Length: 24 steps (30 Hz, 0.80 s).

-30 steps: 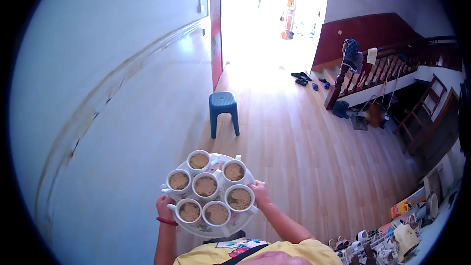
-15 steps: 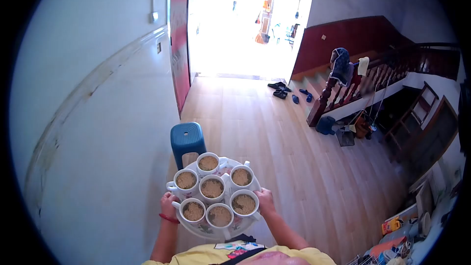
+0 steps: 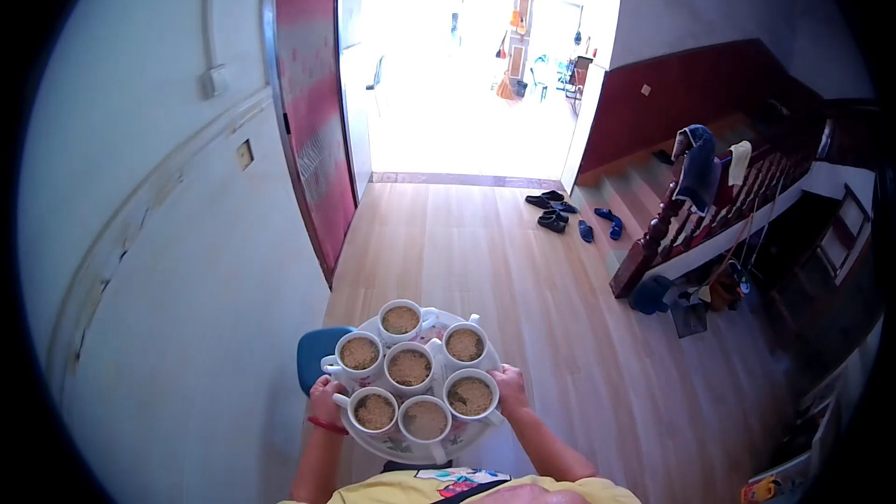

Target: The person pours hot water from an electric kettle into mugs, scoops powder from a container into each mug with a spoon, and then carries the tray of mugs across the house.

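A round white tray [image 3: 399,448] with a floral print is held level in front of my body. Several white cups [image 3: 409,369] stand upright on it, each filled with something brown and crumbly on top. My left hand [image 3: 327,401], with a red band at the wrist, grips the tray's left edge. On the opposite edge my right hand [image 3: 509,388] is closed around the rim. The fingers of both hands are partly hidden under the tray.
A blue stool [image 3: 315,359] stands left, partly behind the tray. Ahead lies a bright doorway [image 3: 467,131] beside a red door [image 3: 313,112]. Shoes [image 3: 553,220] lie near the stairs at right, by a wooden banister [image 3: 653,238]. Cleaning tools [image 3: 723,291] lean below it.
I have moved forward with the tray. The doorway, shoes and banister look nearer, and the stool has slipped back to the left behind the tray. Both hands keep their hold.
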### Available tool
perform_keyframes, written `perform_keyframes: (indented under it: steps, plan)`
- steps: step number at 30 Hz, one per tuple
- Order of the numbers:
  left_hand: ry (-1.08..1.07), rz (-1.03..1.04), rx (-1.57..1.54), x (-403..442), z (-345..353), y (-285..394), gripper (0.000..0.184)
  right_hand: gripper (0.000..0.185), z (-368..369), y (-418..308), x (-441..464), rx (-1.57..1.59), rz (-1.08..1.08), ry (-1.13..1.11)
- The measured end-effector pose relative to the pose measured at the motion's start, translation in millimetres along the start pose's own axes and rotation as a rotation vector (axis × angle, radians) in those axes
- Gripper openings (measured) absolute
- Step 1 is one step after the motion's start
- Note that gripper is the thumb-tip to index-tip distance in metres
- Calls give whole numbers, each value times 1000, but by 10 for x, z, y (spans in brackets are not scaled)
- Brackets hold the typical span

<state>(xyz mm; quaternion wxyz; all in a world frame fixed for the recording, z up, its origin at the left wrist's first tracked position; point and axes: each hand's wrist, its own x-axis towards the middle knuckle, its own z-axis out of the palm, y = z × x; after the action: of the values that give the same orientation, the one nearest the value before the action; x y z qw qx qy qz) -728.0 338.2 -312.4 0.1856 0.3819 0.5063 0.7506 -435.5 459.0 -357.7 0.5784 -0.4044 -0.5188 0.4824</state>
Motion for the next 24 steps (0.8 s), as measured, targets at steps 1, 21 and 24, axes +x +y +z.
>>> perform_keyframes:
  steps: [1, 21, 24]
  plan:
    - [-27, -52, -162, -1, -33, -15, 11, 25, -14, 51, -78, -22, -8, -3]
    - [41, 16, -143, 13, -116, -476, 10, 18, 114, 430, 386, 32, -125, -104]
    - [89, -35, -174, -79, -84, -372, 10, 21, 95, 270, 360, 13, -69, -144]
